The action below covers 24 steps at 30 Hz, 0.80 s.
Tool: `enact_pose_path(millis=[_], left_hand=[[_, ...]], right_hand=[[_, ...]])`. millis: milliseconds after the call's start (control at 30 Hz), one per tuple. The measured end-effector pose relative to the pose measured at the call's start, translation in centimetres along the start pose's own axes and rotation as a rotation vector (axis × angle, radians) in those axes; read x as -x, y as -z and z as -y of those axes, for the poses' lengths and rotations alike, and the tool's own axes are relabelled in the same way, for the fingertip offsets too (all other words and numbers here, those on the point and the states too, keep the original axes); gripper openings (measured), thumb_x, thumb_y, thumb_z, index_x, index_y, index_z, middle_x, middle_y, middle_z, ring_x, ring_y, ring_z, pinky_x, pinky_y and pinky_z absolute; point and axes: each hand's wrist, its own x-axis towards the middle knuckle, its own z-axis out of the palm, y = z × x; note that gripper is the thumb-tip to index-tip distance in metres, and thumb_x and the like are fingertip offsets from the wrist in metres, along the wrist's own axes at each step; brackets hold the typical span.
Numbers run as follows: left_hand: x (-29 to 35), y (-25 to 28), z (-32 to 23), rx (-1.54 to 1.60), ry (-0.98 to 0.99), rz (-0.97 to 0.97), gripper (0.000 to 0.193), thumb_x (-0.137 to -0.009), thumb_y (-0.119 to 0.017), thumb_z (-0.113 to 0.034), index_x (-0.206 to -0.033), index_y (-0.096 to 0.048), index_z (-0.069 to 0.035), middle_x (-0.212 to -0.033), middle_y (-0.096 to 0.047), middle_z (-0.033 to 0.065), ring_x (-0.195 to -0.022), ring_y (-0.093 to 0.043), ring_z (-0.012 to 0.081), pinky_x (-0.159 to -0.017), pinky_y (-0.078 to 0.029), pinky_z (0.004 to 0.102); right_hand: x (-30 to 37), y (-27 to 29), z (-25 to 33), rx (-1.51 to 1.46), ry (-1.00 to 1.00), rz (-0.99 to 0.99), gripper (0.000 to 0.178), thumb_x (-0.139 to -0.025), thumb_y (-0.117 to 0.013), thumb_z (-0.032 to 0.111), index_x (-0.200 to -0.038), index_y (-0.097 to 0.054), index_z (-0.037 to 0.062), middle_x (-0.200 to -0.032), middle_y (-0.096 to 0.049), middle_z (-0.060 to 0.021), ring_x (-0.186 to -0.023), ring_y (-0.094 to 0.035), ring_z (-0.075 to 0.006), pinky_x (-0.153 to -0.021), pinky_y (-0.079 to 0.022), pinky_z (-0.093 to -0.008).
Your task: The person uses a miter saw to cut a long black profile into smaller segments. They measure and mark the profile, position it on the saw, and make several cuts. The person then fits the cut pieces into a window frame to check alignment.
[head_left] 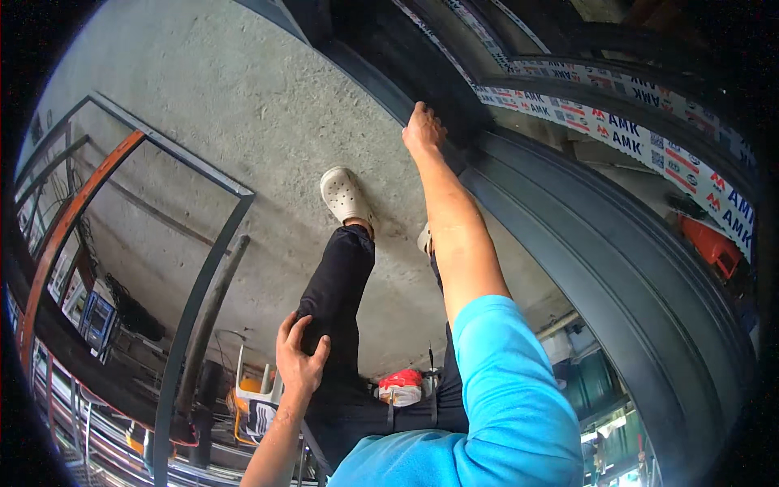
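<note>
My right hand (423,130) reaches forward, its fingers curled over the edge of a large dark grey metal frame (600,260). The frame has long ridged profiles and takes up the right side, with printed white protective film (600,122) along its inner strips. My left hand (302,357) hangs in front of my left thigh, fingers apart and slightly bent, with nothing in it.
A welded frame of rectangular metal tubes (195,170) stands at left, one bar orange-brown. Behind it are a dark round pipe (213,325), a white plastic chair (258,385) and stacked metal lengths. A red object (711,243) lies at far right. The concrete floor (227,81) runs between the frames.
</note>
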Motion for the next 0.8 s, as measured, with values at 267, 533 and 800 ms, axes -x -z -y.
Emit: enact_pose_path(millis=[267,533,800], left_hand=[[-0.3,0.1,0.6,0.009,-0.015,-0.017,0.052,-0.080,-0.078,-0.028,-0.127,-0.067,-0.008,-0.145,-0.054,0.0184,-0.131,-0.055,0.0379,-0.109,-0.046,0.0435],[1.0,-0.8,-0.1,-0.040,-0.052,-0.032,0.052,-0.083,-0.077,-0.030,-0.128,-0.067,-0.007,-0.143,-0.055,0.0168,-0.128,-0.057,0.0350,-0.107,-0.046,0.0404],[8.5,-4.9,-0.9,-0.322,-0.183,-0.114,0.052,-0.089,-0.070,-0.044,-0.128,-0.068,-0.010,-0.139,-0.060,0.0195,-0.121,-0.061,0.0378,-0.104,-0.050,0.0476]], right_hand=[[0.0,-1.2,0.1,-0.016,-0.004,-0.032,0.063,-0.089,-0.075,0.028,-0.141,-0.044,0.0095,-0.145,-0.052,-0.0145,-0.137,-0.049,-0.0354,-0.113,-0.038,-0.0587],[9.5,2.3,-1.3,-0.212,0.182,-0.023,0.062,-0.090,-0.071,0.029,-0.140,-0.045,0.0034,-0.137,-0.054,-0.0236,-0.129,-0.053,-0.0430,-0.109,-0.041,-0.0590],[39.6,5.7,-13.1,-0.137,0.491,0.613,0.044,-0.084,-0.070,0.032,-0.114,-0.064,-0.0005,-0.118,-0.067,-0.0251,-0.115,-0.064,-0.0405,-0.095,-0.052,-0.0504]])
